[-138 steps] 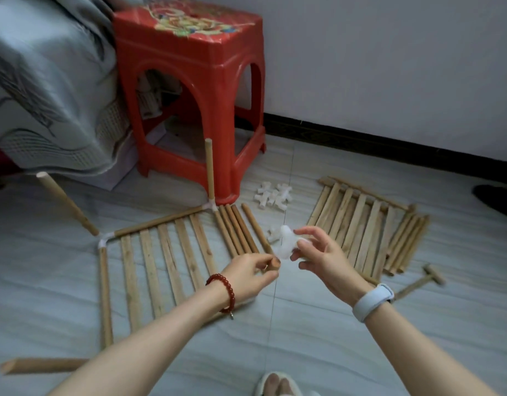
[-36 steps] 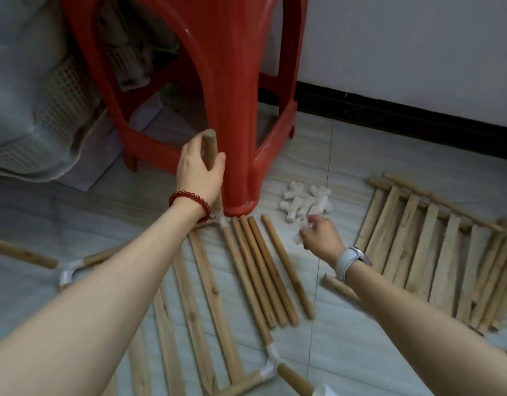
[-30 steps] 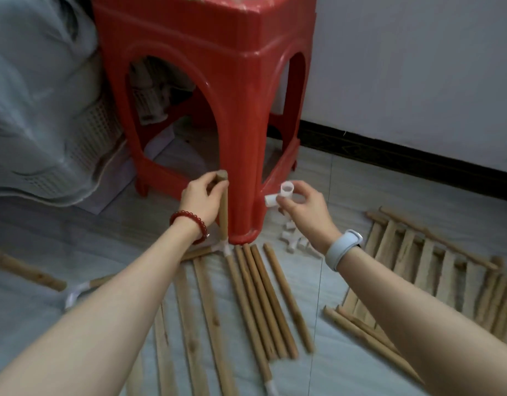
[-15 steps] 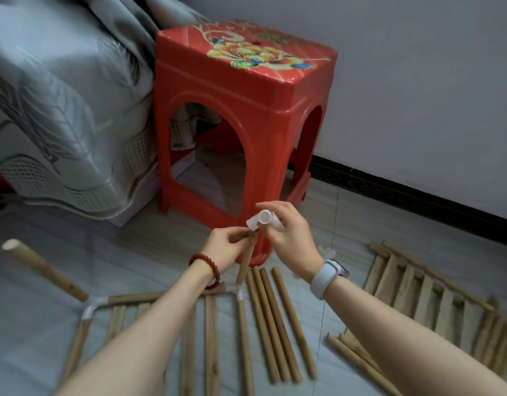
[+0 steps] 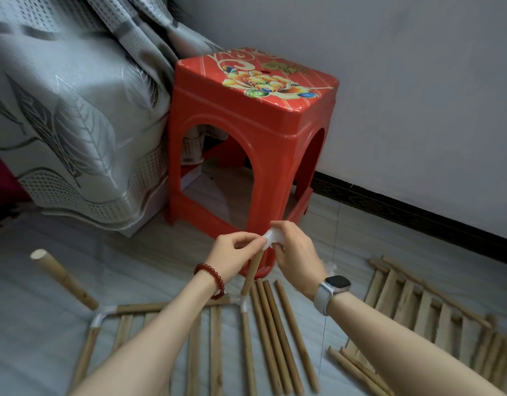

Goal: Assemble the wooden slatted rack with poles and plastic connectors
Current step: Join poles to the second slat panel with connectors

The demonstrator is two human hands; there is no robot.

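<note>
We see both hands together atop the pole [image 5: 253, 271]; right hand [image 5: 296, 252] grips the connector [image 5: 272, 238]; left hand [image 5: 232, 254] pinches its near side.

Matt wooden poles [image 5: 275, 332], glossy red plastic stool [image 5: 255, 130], white plastic connector [image 5: 271, 238]

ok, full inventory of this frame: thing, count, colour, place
upright pole: 1, tan, rack's far right corner
white connector: 1, on the upright pole's top
slatted rack: 1, tan, floor, near left
slanted pole: 1, tan, rack's far left corner
loose poles: 3, tan, floor, right of rack
slat panels: stacked, count unclear, tan, floor right
stool: 1, red, behind
bedcover: grey, left
left hand: pinches pole top, red bracelet
right hand: grips connector, watch
</note>
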